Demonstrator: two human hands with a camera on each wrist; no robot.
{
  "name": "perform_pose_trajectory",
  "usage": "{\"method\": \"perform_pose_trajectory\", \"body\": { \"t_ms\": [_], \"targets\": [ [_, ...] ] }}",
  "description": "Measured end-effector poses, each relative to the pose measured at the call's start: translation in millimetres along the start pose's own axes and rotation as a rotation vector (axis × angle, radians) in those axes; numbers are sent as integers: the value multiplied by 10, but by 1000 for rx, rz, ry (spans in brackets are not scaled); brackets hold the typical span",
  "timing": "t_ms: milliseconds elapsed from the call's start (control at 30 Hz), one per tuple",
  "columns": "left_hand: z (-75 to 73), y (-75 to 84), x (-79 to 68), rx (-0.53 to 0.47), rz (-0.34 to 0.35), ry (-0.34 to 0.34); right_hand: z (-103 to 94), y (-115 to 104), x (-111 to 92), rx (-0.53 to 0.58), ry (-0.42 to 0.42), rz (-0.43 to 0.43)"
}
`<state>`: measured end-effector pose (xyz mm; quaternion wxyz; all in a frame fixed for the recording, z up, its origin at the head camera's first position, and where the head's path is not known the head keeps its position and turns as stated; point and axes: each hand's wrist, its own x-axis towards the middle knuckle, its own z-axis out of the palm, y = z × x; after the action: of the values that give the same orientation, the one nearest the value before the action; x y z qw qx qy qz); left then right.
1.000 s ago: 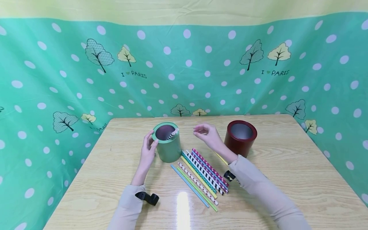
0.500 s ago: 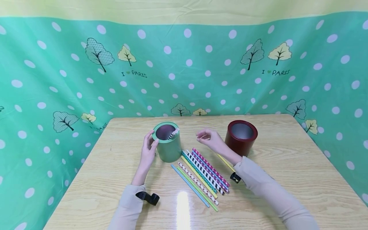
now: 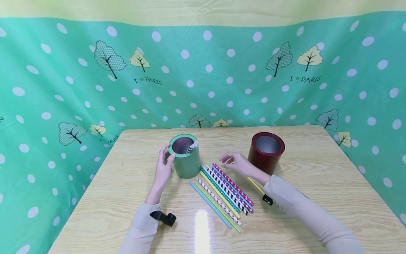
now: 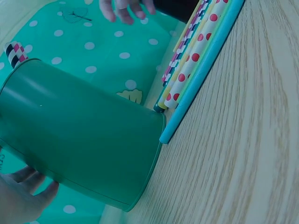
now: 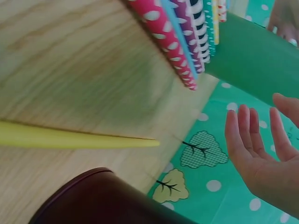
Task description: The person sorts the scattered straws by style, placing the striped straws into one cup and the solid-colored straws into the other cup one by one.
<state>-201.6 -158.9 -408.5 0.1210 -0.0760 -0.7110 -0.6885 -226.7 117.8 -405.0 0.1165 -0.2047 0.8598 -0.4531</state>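
A green cylindrical can (image 3: pixel 187 165) stands upright left of the table's middle, with paper straws (image 3: pixel 191 147) leaning inside, one black-and-white striped. My left hand (image 3: pixel 163 165) holds this can from the left, its fingers and thumb at the rim. In the left wrist view those fingers (image 4: pixel 39 189) lie along the can's side. Above the table between the two cans, my right hand (image 3: pixel 236 164) hovers, fingers loosely bent and nothing in them. Below it lies a row of patterned and plain straws (image 3: pixel 219 194). A single yellow straw (image 5: pixel 70 137) rests near the dark red can (image 3: pixel 265 158).
The wooden table (image 3: pixel 127 190) ends at a green dotted curtain (image 3: pixel 209 81) along the back and sides. Black wrist cameras (image 3: pixel 169 219) sit on both forearms. Near the front edge, a bright light reflection (image 3: pixel 202 233) shows on the tabletop.
My right hand has drifted right and toward me, lower over the straw row, uncovering more of the yellow straw. The left hand and both cans have stayed put.
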Motion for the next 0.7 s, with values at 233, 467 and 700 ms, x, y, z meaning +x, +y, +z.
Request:
{"method": "perform_pose_trajectory", "body": {
  "t_ms": [233,467,700],
  "targets": [
    [7,-2,5,-3,-5,10,25,115,-37,-36,-66,-20],
    [9,-7,4,-7,-4,9,84,216,-61,-60,-139,25],
    [5,-7,1,2,-2,7,103,297,-72,-100,-150,1]
  ]
}}
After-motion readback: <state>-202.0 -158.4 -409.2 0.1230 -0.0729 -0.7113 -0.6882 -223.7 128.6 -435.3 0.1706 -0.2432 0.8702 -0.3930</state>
